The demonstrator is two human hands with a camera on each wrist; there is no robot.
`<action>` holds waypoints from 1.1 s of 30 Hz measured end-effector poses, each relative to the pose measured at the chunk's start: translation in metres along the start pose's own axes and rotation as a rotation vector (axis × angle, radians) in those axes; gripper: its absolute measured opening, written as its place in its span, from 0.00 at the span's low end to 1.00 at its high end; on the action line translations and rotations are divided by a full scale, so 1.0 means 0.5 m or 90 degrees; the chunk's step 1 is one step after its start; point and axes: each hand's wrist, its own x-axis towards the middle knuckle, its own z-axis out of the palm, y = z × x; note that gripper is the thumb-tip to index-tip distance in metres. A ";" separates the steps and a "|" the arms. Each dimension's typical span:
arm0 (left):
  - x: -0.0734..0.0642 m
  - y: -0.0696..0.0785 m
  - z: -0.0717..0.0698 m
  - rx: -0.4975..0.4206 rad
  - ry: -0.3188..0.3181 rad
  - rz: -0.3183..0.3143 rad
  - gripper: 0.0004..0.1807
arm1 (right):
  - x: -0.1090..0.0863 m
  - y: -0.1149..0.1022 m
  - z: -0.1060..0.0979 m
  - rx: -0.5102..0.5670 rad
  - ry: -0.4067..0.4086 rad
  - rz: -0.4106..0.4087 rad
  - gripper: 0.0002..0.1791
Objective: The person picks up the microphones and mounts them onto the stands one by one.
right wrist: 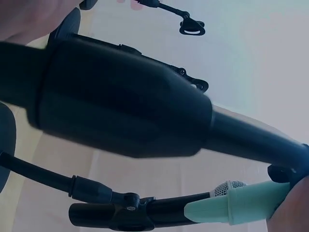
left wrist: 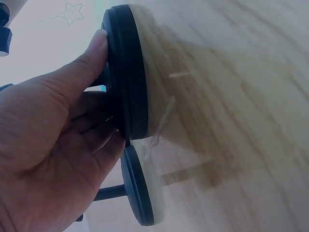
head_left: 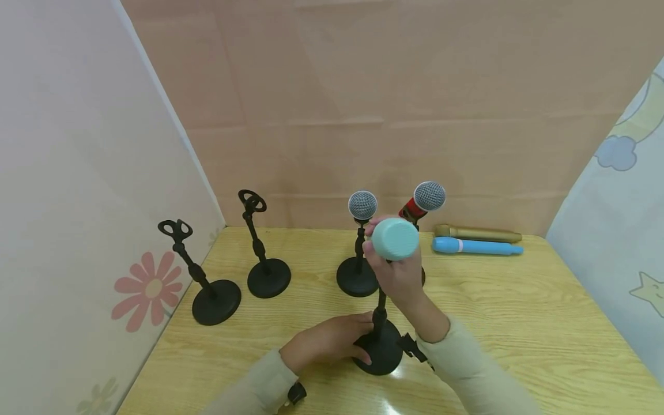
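My left hand (head_left: 334, 341) grips the round black base (head_left: 381, 351) of the nearest microphone stand, thumb on one side and fingers by the stem. In the left wrist view that base (left wrist: 126, 72) shows edge-on, close to the wooden tabletop. My right hand (head_left: 398, 276) holds a mint-green microphone (head_left: 395, 238) at the top of this stand, its rounded head facing the head camera. The right wrist view shows the mint handle (right wrist: 236, 205) against the stand's upper end, past the thick black collar (right wrist: 120, 99). The fingers partly hide the clip.
Behind are a stand with a silver-headed microphone (head_left: 362, 206) and another with a red microphone (head_left: 426, 197). Two stands with bare clips, one farther left (head_left: 217, 302) and one behind it (head_left: 268, 278), stand at the left. Gold (head_left: 479, 233) and blue (head_left: 477, 246) microphones lie at the back right.
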 end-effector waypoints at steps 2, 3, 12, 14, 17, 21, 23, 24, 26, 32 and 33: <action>0.001 0.001 -0.001 -0.004 -0.002 -0.001 0.39 | 0.001 0.001 0.002 -0.015 0.004 -0.012 0.21; 0.001 0.001 -0.001 -0.005 -0.003 -0.001 0.38 | 0.002 0.001 0.003 -0.025 0.004 -0.017 0.22; 0.000 0.002 -0.001 0.003 0.002 0.014 0.34 | 0.000 -0.012 0.008 -0.060 0.039 0.003 0.14; 0.000 0.003 -0.001 0.004 0.001 0.017 0.33 | -0.001 -0.013 0.009 -0.066 0.045 0.006 0.15; 0.002 0.004 -0.003 -0.001 -0.002 0.018 0.31 | -0.001 -0.014 0.008 -0.069 0.046 -0.011 0.15; 0.004 0.002 -0.002 -0.001 -0.006 0.013 0.30 | -0.002 -0.012 0.006 -0.068 0.035 -0.030 0.13; 0.004 0.002 -0.001 -0.001 -0.007 0.012 0.30 | -0.002 -0.010 0.006 -0.070 0.035 -0.034 0.16; 0.005 0.001 -0.001 0.000 -0.007 0.014 0.30 | -0.002 -0.010 0.005 -0.076 0.035 -0.039 0.17; 0.006 0.000 0.000 -0.004 -0.009 0.015 0.30 | -0.003 -0.008 0.005 -0.089 0.034 -0.053 0.21; 0.007 0.000 -0.001 -0.012 -0.008 0.021 0.31 | -0.008 -0.006 0.004 -0.087 0.034 -0.112 0.22; 0.007 0.000 -0.001 -0.012 -0.007 0.021 0.31 | -0.009 -0.006 0.003 -0.081 0.034 -0.116 0.23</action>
